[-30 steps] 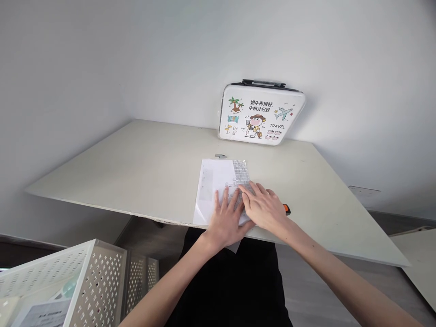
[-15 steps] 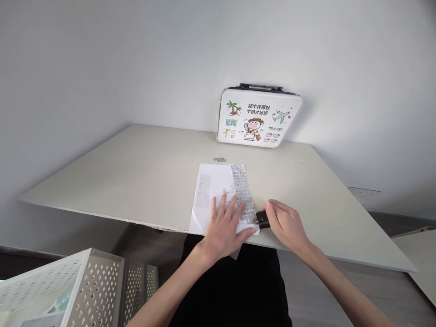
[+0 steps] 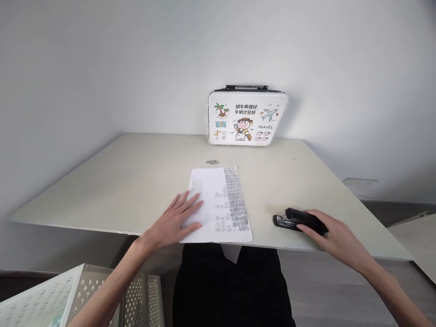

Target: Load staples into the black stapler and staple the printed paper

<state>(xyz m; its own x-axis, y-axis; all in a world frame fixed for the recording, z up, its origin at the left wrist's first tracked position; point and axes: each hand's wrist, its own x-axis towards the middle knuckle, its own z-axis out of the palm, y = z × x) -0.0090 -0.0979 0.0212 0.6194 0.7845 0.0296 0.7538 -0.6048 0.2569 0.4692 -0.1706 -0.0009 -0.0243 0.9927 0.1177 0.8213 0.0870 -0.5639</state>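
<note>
A sheet of white paper [image 3: 221,204] with printed text and a grey patterned strip lies near the table's front edge. My left hand [image 3: 177,220] rests flat on the paper's lower left corner, fingers spread. To the right of the paper a black stapler [image 3: 296,219] lies on the table [image 3: 136,181]. My right hand [image 3: 335,234] grips the stapler's rear end, with its fingers curled over it.
A white carry case [image 3: 247,117] with cartoon prints leans on the wall at the table's back. A small grey metal piece [image 3: 212,161] lies behind the paper. A perforated white basket [image 3: 85,295] stands at the lower left, below the table edge.
My right hand has carried the stapler from the paper's right edge out to the right. My left hand slid from the paper's middle to its left corner.
</note>
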